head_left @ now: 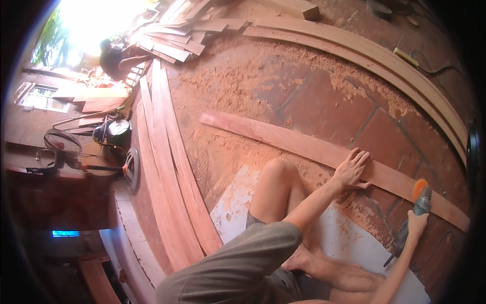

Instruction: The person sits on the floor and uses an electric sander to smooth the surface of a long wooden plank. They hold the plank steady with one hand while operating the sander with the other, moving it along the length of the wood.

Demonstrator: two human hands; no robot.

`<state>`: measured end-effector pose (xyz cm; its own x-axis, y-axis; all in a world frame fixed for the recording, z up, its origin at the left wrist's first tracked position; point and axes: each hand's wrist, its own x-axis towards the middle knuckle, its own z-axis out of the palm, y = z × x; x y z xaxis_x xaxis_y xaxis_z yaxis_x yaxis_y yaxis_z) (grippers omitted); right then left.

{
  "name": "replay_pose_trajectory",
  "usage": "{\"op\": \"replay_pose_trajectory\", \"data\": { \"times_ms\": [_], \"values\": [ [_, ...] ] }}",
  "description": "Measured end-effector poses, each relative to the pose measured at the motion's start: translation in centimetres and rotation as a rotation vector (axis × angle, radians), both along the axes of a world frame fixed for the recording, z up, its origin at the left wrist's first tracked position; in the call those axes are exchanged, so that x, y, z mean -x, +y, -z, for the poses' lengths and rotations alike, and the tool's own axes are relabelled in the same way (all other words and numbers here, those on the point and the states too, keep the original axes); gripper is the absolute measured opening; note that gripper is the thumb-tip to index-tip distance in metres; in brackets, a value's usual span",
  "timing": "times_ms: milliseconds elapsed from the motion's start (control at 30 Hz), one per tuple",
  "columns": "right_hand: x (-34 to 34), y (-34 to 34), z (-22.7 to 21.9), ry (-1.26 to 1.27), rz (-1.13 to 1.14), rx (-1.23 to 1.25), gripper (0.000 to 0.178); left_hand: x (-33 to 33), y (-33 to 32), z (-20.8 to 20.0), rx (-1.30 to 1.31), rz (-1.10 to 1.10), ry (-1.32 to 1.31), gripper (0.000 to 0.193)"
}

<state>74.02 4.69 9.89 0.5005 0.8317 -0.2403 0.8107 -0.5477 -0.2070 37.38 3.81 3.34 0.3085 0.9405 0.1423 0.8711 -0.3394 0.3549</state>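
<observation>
Here: grinder [422,202] in right hand [417,223], left [350,170] on plank [283,138].

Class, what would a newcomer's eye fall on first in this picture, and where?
First, the orange disc on the power tool in the right hand, at right. The left hand rests on the long plank, right of centre. Bright white glare floods the upper left.

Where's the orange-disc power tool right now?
At the right of the head view, the power tool is held in the right hand, its orange disc at the long plank, right of the left hand.
</observation>
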Motion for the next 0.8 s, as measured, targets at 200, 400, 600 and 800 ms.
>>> {"op": "replay_pose_trajectory", "data": {
  "times_ms": [200,400,600,800],
  "values": [
    [-3.7,0.1,0.0,0.001,-0.026,0.049,0.072,0.1,-0.1,0.3,0.01,-0.006,-0.003,0.106],
    [-3.6,0.9,0.9,0.012,-0.024,0.01,0.076,0.2,-0.1,-0.1,-0.025,-0.008,-0.061,0.1],
    [1.9,-0.2,-1.2,0.067,-0.136,0.012,0.079,0.0,0.0,-0.2,-0.009,-0.012,-0.038,0.1],
    [-6.4,3.3,0.8,-0.007,0.015,0.052,0.074,-0.2,0.0,0.1,0.005,-0.009,-0.057,0.105]
  ]
}}
